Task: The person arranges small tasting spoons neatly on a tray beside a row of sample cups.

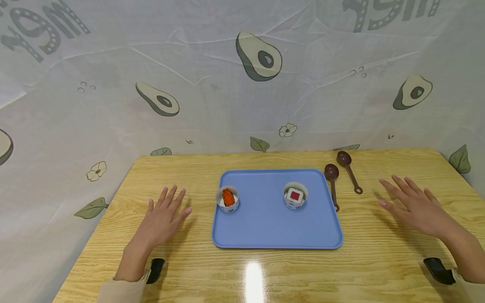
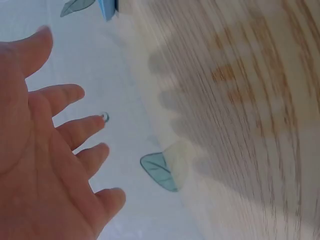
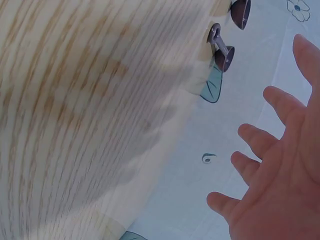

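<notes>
A blue tray [image 1: 257, 229] lies on the wooden table in the head view. Near its left edge stands a paper cup [image 1: 230, 208] with an orange-topped sushi piece [image 1: 228, 197] in it. Toward the tray's right side, another paper cup [image 1: 294, 205] holds a white sushi piece with a red centre [image 1: 295, 195]. Left of the tray my left hand [image 1: 161, 221] hovers with spread fingers, holding nothing. My right hand [image 1: 420, 210] is held over the table at the right, its fingers likewise spread and holding nothing; two brown ladles [image 1: 331, 172] [image 1: 345, 158] lie between it and the tray.
The wooden table [image 1: 182, 273] ends at a pale cloth backdrop [image 1: 212, 105] printed with avocados and leaves. One ladle's handle [image 1: 334, 195] lies along the tray's right rim. A black strap piece [image 1: 439, 270] shows under the right wrist.
</notes>
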Motion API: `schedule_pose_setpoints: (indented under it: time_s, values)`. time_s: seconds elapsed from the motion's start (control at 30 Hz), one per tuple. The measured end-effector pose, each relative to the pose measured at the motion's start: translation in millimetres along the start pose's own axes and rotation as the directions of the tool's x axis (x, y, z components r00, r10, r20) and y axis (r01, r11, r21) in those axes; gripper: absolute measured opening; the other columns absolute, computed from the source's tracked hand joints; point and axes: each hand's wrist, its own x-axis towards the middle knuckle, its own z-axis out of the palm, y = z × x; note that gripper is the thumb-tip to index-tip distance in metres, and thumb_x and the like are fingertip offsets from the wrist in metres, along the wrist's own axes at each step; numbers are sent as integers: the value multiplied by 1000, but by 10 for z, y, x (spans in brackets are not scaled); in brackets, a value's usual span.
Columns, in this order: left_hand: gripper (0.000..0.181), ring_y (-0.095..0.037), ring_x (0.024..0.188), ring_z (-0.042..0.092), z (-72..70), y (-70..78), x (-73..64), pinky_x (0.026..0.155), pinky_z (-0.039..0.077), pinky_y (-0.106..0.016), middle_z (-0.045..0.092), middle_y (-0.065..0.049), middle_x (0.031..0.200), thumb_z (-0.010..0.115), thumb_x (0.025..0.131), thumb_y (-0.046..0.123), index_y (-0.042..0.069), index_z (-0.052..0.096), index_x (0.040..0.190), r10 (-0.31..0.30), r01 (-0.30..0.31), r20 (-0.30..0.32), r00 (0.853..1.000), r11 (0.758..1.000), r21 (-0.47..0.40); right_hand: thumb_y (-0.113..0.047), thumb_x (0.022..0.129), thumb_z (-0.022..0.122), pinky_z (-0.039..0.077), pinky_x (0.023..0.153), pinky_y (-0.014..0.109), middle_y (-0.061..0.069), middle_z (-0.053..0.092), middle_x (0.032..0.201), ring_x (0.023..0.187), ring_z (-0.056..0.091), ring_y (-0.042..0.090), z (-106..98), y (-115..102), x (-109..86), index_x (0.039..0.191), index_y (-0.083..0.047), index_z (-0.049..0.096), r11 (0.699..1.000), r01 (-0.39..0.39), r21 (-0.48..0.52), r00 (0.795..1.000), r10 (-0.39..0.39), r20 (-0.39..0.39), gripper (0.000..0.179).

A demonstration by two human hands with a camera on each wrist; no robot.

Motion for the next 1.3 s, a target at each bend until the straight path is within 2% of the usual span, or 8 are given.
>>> schedule_pose_setpoints:
  time_s: [0.2, 0.4, 0.57, 0.73, 0.87, 1.07, 1.2, 1.3]
  values:
    - [68, -43, 132, 16, 26, 25, 19, 102, 9, -67, 25, -25, 143, 48, 93, 44, 2, 28, 143, 24, -25, -6, 1000, 996, -84, -33, 94, 50, 0, 93, 76, 28, 12, 146, 132, 0, 48, -13, -5, 19, 147, -11, 18, 1000, 21, -10, 999, -21, -40, 66]
    - [66, -45, 128, 25, 92, 66, 44, 103, 21, -62, 32, -27, 139, 52, 92, 39, 1, 31, 141, 5, -3, 11, 1000, 987, -159, -32, 92, 53, 12, 86, 77, 30, 19, 143, 129, 7, 51, -24, -8, 22, 142, -2, 29, 999, 27, 19, 999, -26, -46, 63]
    - [62, -44, 123, 35, 112, 133, 74, 97, 34, -59, 39, -26, 135, 57, 91, 32, -1, 35, 138, 2, 2, 14, 1000, 971, -238, -28, 89, 59, 22, 82, 74, 33, 29, 136, 121, 22, 56, -35, -25, 24, 134, 4, 39, 997, 62, 41, 995, -59, -82, 59]
    - [55, -40, 116, 46, 147, 197, 104, 93, 41, -53, 51, -23, 125, 61, 89, 27, -4, 44, 131, 1, -2, -4, 1000, 947, -320, -27, 88, 61, 28, 79, 71, 33, 34, 132, 115, 28, 57, -48, -60, 32, 129, 8, 44, 996, 61, 65, 995, -55, -87, 57]
    - [41, -33, 105, 56, 181, 243, 137, 87, 49, -44, 61, -18, 110, 64, 87, 21, -3, 54, 119, -25, 15, -19, 1000, 908, -420, -27, 88, 61, 32, 77, 69, 34, 35, 131, 113, 29, 57, -54, -91, 36, 126, 9, 46, 996, 52, 73, 996, -47, -79, 55]
    - [22, -20, 86, 63, 217, 297, 178, 70, 54, -29, 66, -7, 93, 68, 83, 12, 0, 61, 100, -117, 112, 27, 993, 815, -568, -24, 89, 61, 34, 75, 67, 35, 35, 130, 111, 31, 56, -42, -105, 37, 125, 11, 46, 995, 64, 72, 996, -59, -73, 52]
    - [17, -19, 79, 63, 233, 327, 204, 66, 54, -28, 66, -7, 87, 68, 82, 7, -2, 61, 96, -155, 168, 78, 985, 751, -638, -22, 89, 61, 35, 74, 67, 36, 36, 129, 111, 32, 56, -39, -111, 36, 124, 12, 47, 995, 68, 70, 995, -63, -71, 51]
    - [16, -19, 76, 64, 248, 344, 219, 65, 55, -28, 66, -8, 82, 67, 82, 5, -4, 62, 94, -169, 193, 102, 980, 720, -667, -22, 89, 61, 36, 74, 67, 36, 36, 129, 111, 32, 56, -40, -117, 36, 124, 12, 47, 995, 69, 67, 995, -65, -72, 51]
